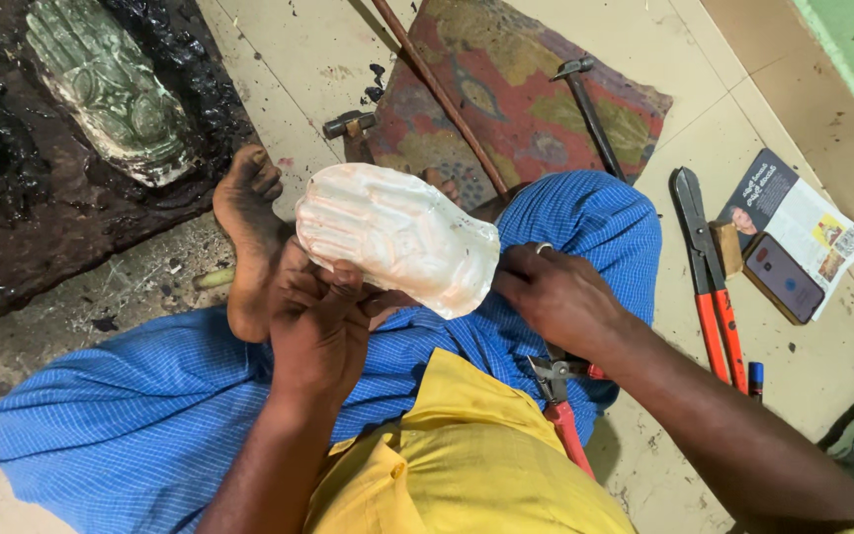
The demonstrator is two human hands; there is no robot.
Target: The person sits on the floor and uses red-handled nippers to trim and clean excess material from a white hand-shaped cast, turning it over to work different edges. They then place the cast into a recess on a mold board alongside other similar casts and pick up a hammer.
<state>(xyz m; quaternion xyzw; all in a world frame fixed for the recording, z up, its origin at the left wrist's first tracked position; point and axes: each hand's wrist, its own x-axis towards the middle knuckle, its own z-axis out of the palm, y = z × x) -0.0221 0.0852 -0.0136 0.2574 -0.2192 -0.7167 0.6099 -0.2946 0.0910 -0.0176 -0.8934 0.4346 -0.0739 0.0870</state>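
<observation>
A white hand-shaped cast (397,235), palm side up with moulded fingers, rests over my lap on the blue checked cloth (150,415). My left hand (318,331) grips its near edge from below. My right hand (557,297), a ring on one finger, holds the cast's wrist end on the right. I sit cross-legged with a bare foot (249,237) just left of the cast. A red-handled snip tool (560,405) lies in my lap by my right wrist.
A greenish hand-shaped casting (111,89) lies on a dark tarry slab (12,227) at upper left. On a patterned cushion (536,89) lie a hammer (590,104) and a long rod (442,99). Large red-handled cutters (709,287), a phone (783,277) and a newspaper (822,222) lie right.
</observation>
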